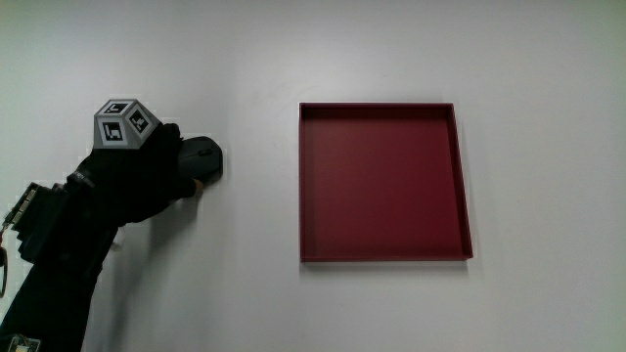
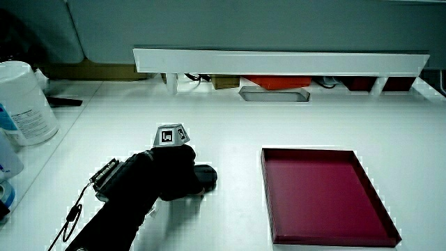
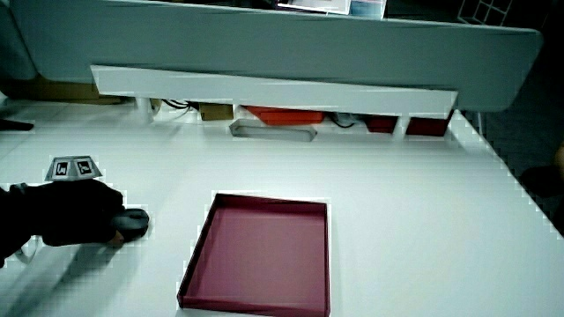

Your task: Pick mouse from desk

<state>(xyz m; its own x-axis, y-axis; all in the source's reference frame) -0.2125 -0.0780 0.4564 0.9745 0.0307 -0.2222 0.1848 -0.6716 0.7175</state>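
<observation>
White counter [image 1: 391,49] fills the frame, bare but for two things. At centre-left in the main view the black-gloved hand [image 1: 147,176] has its fingers curled over the one dark rounded plastic computer mouse [image 1: 202,159] — gripping it, though it appears to rest on the counter, not yet lifted. One shallow square dark-red tray [image 1: 383,256] sits empty nearby — untouched.

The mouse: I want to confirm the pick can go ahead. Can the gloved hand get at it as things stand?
Probably yes. The hand already lies over the mouse, fingers curled around it on the bare table. Nothing stands between them; the red tray lies apart, beside the mouse.
</observation>
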